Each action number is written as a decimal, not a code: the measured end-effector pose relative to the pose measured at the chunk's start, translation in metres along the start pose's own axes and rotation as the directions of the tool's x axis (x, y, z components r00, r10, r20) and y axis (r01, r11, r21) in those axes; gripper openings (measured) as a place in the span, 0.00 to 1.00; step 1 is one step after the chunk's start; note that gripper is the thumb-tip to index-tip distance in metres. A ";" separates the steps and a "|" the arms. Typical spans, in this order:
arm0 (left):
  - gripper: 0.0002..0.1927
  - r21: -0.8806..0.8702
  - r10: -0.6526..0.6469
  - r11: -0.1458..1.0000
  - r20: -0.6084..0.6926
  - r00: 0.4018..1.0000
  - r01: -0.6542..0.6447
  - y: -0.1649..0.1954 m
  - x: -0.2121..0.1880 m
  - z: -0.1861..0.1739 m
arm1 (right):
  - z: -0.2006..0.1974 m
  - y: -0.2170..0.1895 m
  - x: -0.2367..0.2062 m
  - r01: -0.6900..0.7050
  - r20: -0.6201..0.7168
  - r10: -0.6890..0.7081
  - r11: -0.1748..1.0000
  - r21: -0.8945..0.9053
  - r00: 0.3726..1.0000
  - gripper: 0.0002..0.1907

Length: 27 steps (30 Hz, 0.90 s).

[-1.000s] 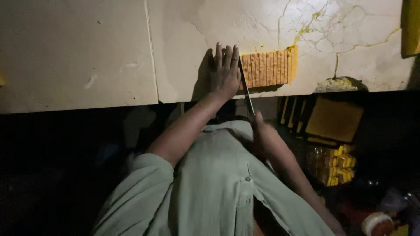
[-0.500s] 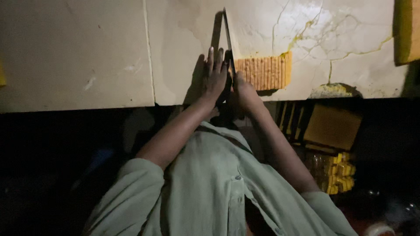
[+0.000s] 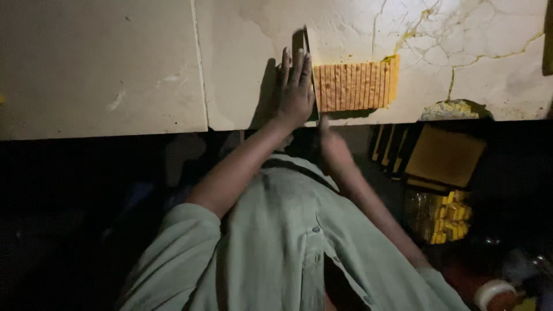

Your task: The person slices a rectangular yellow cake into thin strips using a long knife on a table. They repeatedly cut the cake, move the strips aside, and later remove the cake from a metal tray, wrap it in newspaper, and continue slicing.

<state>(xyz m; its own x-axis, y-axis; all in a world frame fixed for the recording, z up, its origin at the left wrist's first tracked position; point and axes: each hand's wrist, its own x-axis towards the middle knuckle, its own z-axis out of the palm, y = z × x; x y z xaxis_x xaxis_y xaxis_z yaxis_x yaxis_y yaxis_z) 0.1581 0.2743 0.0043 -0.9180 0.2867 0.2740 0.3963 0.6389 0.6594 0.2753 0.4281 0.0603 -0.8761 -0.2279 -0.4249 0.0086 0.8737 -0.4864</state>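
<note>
Head view looks down at a big pale stone counter (image 3: 103, 69); it has cracks and yellow crumbs on its right side, and a broken bit at the front edge; a person in a light green shirt (image 3: 276, 253) leans over it.

On the counter lies a flat orange slab (image 3: 356, 86); it is already marked with many lines close together, so I think most of the strips are cut; whether crosswise cuts are left I cannot say. A long thin knife (image 3: 307, 55) stands on its edge, tight against the left end of the slab.

Left hand (image 3: 295, 92) lies flat and wide open on the counter, fingers straight, pressed beside the blade and touching it; it grips nothing. Right hand (image 3: 331, 144) sits low at the counter's front edge, near the knife's lower end; it looks curled there, but it is dark, so I cannot tell if it holds the handle.

Under the counter, on the right, is a flat brown cardboard box (image 3: 446, 155), tilted; dark flat things lean beside it; below it sits a clear bag (image 3: 438, 216) full of small yellow blocks; lower still, in the corner, is a white round lid (image 3: 492, 291) on something red. Any labels are too dark to see.
</note>
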 end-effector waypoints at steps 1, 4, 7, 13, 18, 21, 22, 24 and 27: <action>0.36 -0.008 -0.014 1.000 0.047 0.999 0.014 -0.003 0.002 -0.001 | -0.010 -0.003 0.016 0.073 -0.037 -0.072 0.997 0.019 0.997 0.54; 0.32 -0.236 -0.212 0.945 0.082 0.974 0.226 -0.007 0.013 0.000 | -0.047 -0.028 0.056 -0.645 0.359 0.582 0.413 0.643 0.730 0.40; 0.33 -0.127 -0.143 0.982 0.005 0.990 0.142 -0.008 0.009 0.002 | -0.072 -0.069 0.042 -0.471 0.355 0.442 0.184 0.863 0.824 0.46; 0.35 0.068 -0.007 0.998 0.068 0.998 0.002 -0.005 -0.004 -0.008 | -0.056 -0.062 -0.079 -0.298 0.364 0.271 0.954 0.021 0.891 0.56; 0.39 0.023 -0.011 1.000 0.075 0.997 0.010 -0.005 -0.005 -0.010 | 0.015 -0.010 -0.036 -0.002 0.075 -0.001 0.999 0.051 0.997 0.44; 0.39 -0.025 0.025 0.999 0.034 0.999 -0.025 -0.013 -0.005 -0.011 | 0.009 -0.008 0.024 -0.310 0.099 0.293 0.895 0.321 0.951 0.40; 0.39 -0.040 0.020 0.999 0.049 0.999 -0.018 -0.017 -0.004 -0.012 | -0.003 -0.014 0.042 -0.473 0.186 0.454 0.673 0.569 0.871 0.36; 0.37 0.095 0.007 0.995 0.085 0.996 -0.015 -0.025 0.000 -0.014 | -0.036 -0.037 0.068 -0.411 0.123 0.428 0.687 0.600 0.895 0.37; 0.36 0.346 -0.084 0.938 0.135 0.987 0.033 -0.025 0.000 -0.022 | -0.076 -0.084 0.060 -0.225 0.053 0.219 0.950 0.217 0.974 0.33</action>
<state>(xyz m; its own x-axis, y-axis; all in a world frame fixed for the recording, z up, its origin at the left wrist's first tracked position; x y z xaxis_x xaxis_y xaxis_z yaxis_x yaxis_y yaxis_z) 0.1477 0.2428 0.0031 -0.9378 0.3258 0.1200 0.3464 0.8554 0.3851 0.1848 0.3738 0.1339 -0.8260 -0.0540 -0.5610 0.3099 0.7879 -0.5322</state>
